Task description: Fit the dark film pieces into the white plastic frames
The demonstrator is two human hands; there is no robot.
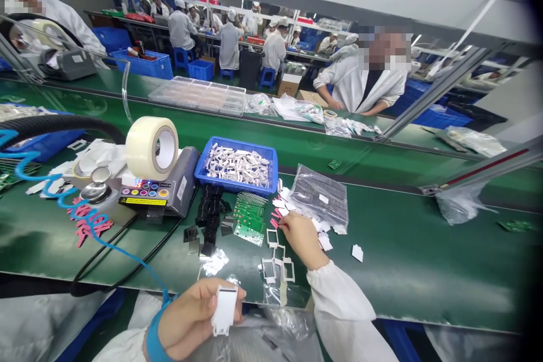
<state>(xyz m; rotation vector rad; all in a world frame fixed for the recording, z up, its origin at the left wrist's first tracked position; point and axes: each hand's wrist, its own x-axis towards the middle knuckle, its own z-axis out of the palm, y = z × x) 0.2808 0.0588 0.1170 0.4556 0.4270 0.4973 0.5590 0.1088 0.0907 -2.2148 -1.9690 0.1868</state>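
Observation:
In my left hand (190,314), which wears a blue wrist strap (156,335), I hold a small white plastic frame (224,310) upright above the bench's front edge. Its inside is filled by a flat white face with a dark line along the top. My right hand (302,236) reaches over the bench, thumb and finger pinched at the end of a pink strip (275,223). More pink strips and white cut pieces (326,241) lie around those fingertips. Just below sit several open white frames (268,270). Green circuit boards (250,216) are stacked to the left of them.
A blue tray (199,172) of white parts stands behind the boards. Left of it, a tape dispenser (186,181) carries a large tape roll (146,147). Dark film pieces (210,215) and a bagged dark stack (320,195) flank the boards. A co-worker (365,82) sits across the line.

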